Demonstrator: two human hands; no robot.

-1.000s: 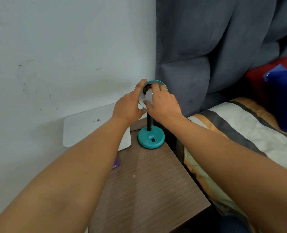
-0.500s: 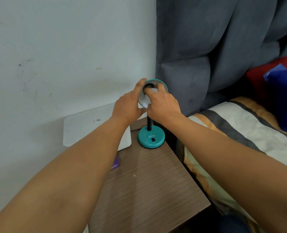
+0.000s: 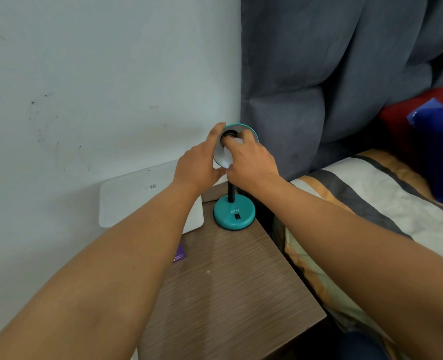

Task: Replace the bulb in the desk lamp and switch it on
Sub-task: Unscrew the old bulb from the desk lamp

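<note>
A small teal desk lamp stands at the back of a brown nightstand [image 3: 230, 287]; its round base [image 3: 233, 213] carries a black switch, and a black stem rises to a teal shade [image 3: 243, 128] facing me. My left hand [image 3: 197, 167] grips the shade's left rim. My right hand [image 3: 251, 162] is closed around a white bulb [image 3: 226, 154] at the dark socket inside the shade. My fingers hide most of the bulb.
A white flat box [image 3: 137, 193] leans against the wall [image 3: 85, 100] behind the nightstand's left side. A purple card [image 3: 180, 252] lies at the left edge. A grey padded headboard [image 3: 319, 87] and a striped bed [image 3: 384, 203] lie to the right.
My right hand has turned slightly around the bulb, its fingers reaching higher into the shade. My left hand stays on the rim and the lamp has not moved.
</note>
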